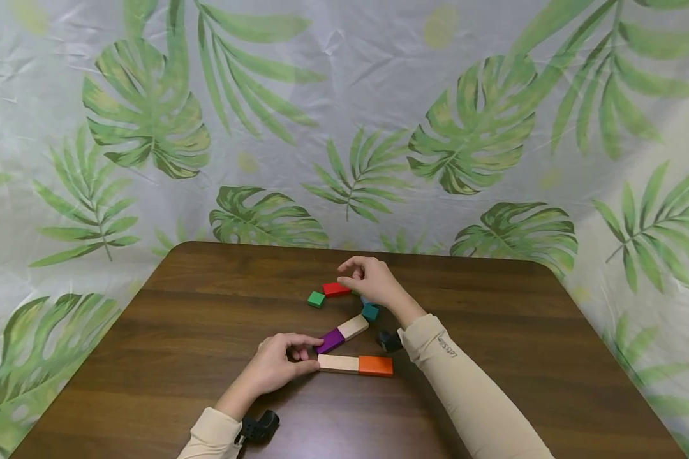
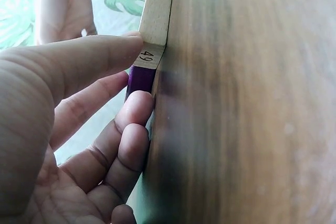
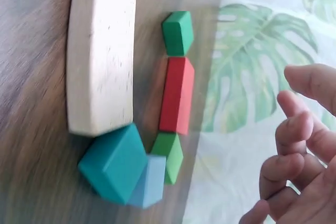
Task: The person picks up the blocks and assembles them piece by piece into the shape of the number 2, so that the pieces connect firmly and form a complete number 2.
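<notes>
My left hand [image 1: 275, 363] reaches in from the front left. Its thumb touches the left end of a plain wooden block [image 1: 338, 363], whose end bears the number 49, and its index finger touches a purple block [image 1: 330, 341]. Over the far side of the blocks, my right hand [image 1: 373, 280] hovers with nothing in its loosely bent fingers. Close by it lie a red block [image 1: 334, 289], a teal block [image 1: 370, 312], a light blue block [image 3: 149, 184] and a light green block [image 3: 168, 156].
An orange block [image 1: 376, 366] continues the front row on the right. Another plain block [image 1: 353, 327] joins the purple one to the teal one. At the far left end stands a green cube [image 1: 316, 299]. Behind the brown table [image 1: 207, 287] hangs a leaf-patterned curtain [image 1: 367, 95].
</notes>
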Demonstrator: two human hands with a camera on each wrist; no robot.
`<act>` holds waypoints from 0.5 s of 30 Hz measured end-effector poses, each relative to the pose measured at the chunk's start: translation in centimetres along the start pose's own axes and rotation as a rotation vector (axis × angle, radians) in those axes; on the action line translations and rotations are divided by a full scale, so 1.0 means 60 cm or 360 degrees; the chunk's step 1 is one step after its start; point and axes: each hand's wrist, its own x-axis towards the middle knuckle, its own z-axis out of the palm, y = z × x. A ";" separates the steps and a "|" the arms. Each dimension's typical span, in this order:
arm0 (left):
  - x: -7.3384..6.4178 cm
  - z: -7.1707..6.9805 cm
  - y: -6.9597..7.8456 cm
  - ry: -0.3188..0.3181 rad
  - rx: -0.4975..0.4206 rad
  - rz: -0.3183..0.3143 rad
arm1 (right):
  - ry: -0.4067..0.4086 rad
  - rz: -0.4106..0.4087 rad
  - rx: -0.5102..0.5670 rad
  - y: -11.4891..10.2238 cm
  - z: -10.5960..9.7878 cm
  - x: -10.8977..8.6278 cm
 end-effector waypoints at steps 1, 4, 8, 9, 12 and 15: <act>0.000 -0.001 -0.001 -0.0005 0.0005 -0.0008 | -0.0002 -0.0005 0.0010 0.003 -0.004 -0.005; 0.001 -0.003 -0.003 -0.0016 0.0005 -0.0021 | -0.0013 -0.0007 0.0020 0.008 -0.015 -0.021; -0.002 -0.009 -0.009 -0.0028 -0.0015 -0.0030 | -0.0053 -0.0022 0.0054 0.009 -0.027 -0.041; -0.003 -0.011 -0.010 -0.0031 -0.0019 -0.0029 | -0.0061 -0.0028 0.0064 0.010 -0.029 -0.045; -0.007 -0.018 -0.014 -0.0036 -0.0047 -0.0031 | -0.0067 -0.0038 0.0081 0.009 -0.037 -0.060; -0.011 -0.025 -0.017 -0.0035 -0.0053 -0.0031 | -0.0048 -0.0048 0.0078 0.009 -0.044 -0.076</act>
